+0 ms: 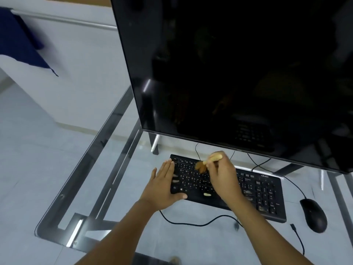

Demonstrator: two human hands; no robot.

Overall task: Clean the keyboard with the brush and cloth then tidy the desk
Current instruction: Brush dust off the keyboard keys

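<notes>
A black keyboard [263, 192] lies on the glass desk [118, 188] below the monitor. My left hand [162, 186] rests flat on the keyboard's left end, fingers together, thumb along the front edge. My right hand [223, 176] grips a small brush [207, 162] with a pale wooden handle; its brown bristles touch the upper key rows left of centre. Pale specks of debris lie on several keys. No cloth is in view.
A large dark monitor [238, 73] stands close behind the keyboard on slim legs. A black mouse [313, 215] sits at the right, with its cable trailing forward. The keyboard's cable loops along the desk's front. A dark blue fabric [21, 41] hangs at the upper left.
</notes>
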